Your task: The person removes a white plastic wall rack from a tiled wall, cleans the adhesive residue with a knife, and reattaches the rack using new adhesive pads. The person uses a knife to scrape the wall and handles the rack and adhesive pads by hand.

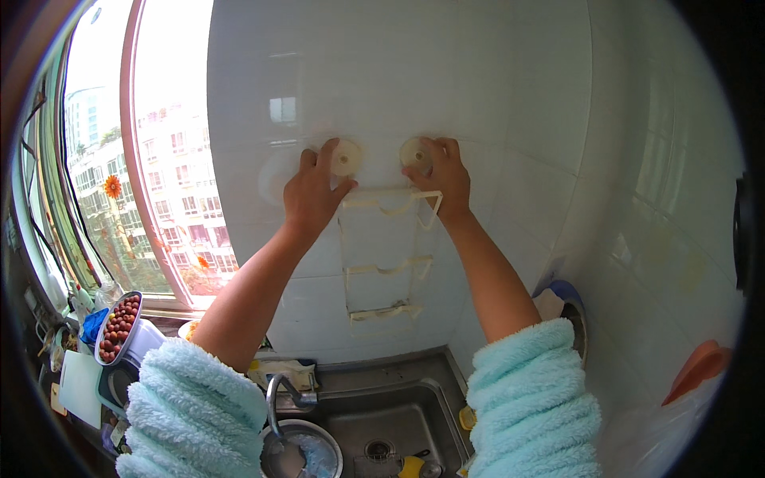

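Observation:
On the white tiled wall, two round cream-coloured suction cups (346, 158) sit side by side at the same height. My left hand (311, 193) grips the rim of the left cup, fingertips at its top and thumb below. Round the right cup (413, 155), my right hand (451, 182) is curled in the same way, its thumb over the cup's lower part. Just beneath hangs a white tiered rack (390, 266) with curved-in crossbars, close against the wall. Whether the cups are joined to the rack I cannot tell.
Below lies a steel sink (414, 402) with a curved tap (273, 398) and a metal bowl (335, 446). A tub of reddish-brown round fruits (119, 328) stands left, by the window (131, 159). An orange-red object (696, 370) is at the right.

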`<state>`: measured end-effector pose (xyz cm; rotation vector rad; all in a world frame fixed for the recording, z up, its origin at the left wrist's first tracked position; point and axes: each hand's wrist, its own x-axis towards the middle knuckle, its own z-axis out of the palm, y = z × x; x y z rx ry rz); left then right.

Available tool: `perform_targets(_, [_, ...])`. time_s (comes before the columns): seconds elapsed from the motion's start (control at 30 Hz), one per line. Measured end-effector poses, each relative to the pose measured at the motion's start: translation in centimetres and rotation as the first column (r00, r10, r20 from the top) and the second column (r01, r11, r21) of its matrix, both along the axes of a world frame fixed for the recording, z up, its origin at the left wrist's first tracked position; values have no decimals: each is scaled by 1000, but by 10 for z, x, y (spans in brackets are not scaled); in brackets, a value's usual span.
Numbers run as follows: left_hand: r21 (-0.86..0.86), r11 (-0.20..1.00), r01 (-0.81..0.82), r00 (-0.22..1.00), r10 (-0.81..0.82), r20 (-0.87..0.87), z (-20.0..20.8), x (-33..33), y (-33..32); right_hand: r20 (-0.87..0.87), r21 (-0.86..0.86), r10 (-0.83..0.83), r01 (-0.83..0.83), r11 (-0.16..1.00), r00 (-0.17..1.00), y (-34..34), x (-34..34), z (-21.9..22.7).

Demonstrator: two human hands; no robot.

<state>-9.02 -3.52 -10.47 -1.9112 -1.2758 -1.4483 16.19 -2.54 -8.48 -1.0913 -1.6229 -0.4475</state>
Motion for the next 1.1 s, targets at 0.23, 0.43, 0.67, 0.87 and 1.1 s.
perform_targets(0.23, [41,998,-53,998,55,-43,-3,-1,10,88,35,45,-48,998,995,10,9,-2])
perform_targets(0.43, [114,992,-55,995,65,-81,-5,-5,22,127,99,70,-83,992,989,11,12,-3])
perform_targets(0.67, [214,974,-79,984,111,-142,-11,-9,34,209,194,-43,2,981,977,20,16,-7])
perform_targets(0.87, [335,921,-198,940,275,-203,-6,-6,33,202,189,57,-96,977,978,27,19,0])
perform_targets(1.1, [174,979,-104,976,134,-171,1,5,24,201,292,-69,7,956,977,36,18,4])
